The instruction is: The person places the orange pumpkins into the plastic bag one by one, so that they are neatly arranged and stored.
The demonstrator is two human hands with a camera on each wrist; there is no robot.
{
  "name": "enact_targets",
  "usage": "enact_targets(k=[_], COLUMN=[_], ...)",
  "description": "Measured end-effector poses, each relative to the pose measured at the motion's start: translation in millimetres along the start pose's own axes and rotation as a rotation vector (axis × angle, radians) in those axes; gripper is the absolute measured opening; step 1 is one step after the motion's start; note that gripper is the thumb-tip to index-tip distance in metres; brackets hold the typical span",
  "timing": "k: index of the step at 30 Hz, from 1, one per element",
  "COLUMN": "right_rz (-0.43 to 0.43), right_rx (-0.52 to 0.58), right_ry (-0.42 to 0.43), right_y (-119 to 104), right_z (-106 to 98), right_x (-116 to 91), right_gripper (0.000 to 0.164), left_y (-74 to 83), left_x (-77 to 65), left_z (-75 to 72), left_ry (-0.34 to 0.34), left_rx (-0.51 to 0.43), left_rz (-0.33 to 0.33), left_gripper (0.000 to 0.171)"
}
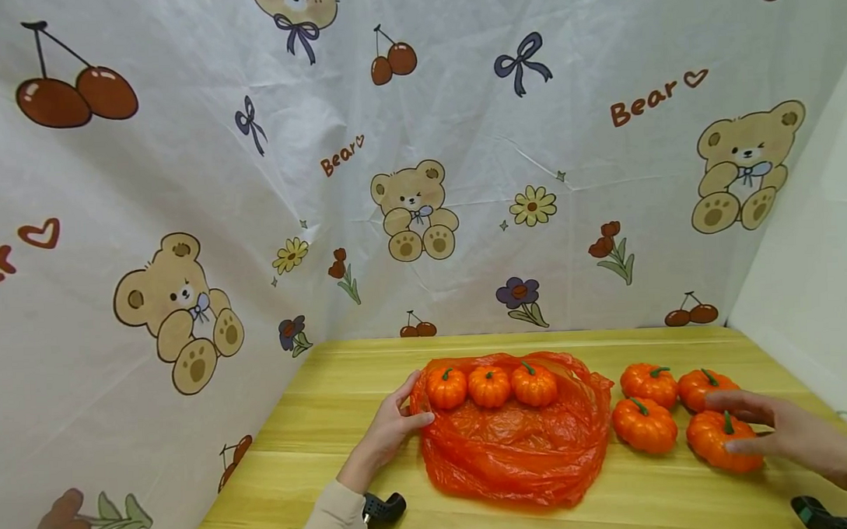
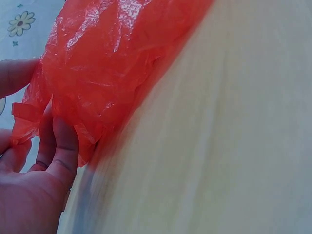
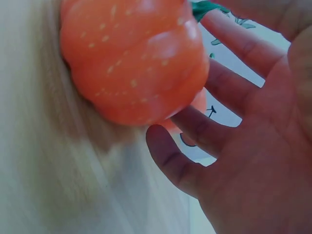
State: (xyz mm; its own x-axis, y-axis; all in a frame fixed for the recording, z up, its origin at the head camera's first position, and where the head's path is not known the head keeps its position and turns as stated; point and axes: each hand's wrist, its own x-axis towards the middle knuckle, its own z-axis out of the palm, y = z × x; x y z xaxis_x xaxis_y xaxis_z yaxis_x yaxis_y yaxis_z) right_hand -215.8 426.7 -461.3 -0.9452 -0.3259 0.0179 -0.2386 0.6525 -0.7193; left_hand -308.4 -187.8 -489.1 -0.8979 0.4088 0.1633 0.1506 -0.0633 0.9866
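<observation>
Beige fabric sleeve (image 1: 330, 519), head view: crosses the yellow wood-grain tabletop (image 1: 276, 464) inboard of its left edge. Left hand (image 1: 386, 431) grips the left rim of the crumpled, translucent red plastic bag (image 1: 515, 471); three glossy ribbed orange pumpkins with green stems (image 1: 489, 387) line its far side. Four matching pumpkins (image 1: 645, 426) stand beside the right edge, right hand (image 1: 797, 432) at the front one nearest that edge.

Left wrist view: thumb and fingers pinch the bag; a slack pinch could let the rim fold inward.

Right wrist view: fingers spread loosely around the pumpkin, not clenched; uneven contact could make it slip or roll.
</observation>
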Motion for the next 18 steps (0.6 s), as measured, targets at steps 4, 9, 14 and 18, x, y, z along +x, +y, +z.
enact_targets(k=[4,9,14,18], right_rz=[0.02,0.059,0.008,-0.041], right_rx=[0.02,0.051,0.062,0.085], right_ry=[-0.05,-0.126,-0.136,-0.145], right_y=[6.9,13.4,20.6,23.9], right_z=[-0.8,-2.9,-1.3,0.6], right_x=[-1.0,-1.8,-2.6,-4.3], right_gripper=[0.061,0.062,0.062,0.065], left_y=[0.8,-0.1,-0.8,-1.2], left_x=[-0.2,-0.3,0.1,0.1], left_z=[1.0,0.5,-0.4,-0.5], left_ry=[0.004,-0.001,-0.004,-0.005], left_rx=[-0.002,-0.002,-0.001,-0.002], left_rz=[-0.003,-0.006,-0.006,-0.007], left_gripper=[0.092,0.093,0.094,0.094])
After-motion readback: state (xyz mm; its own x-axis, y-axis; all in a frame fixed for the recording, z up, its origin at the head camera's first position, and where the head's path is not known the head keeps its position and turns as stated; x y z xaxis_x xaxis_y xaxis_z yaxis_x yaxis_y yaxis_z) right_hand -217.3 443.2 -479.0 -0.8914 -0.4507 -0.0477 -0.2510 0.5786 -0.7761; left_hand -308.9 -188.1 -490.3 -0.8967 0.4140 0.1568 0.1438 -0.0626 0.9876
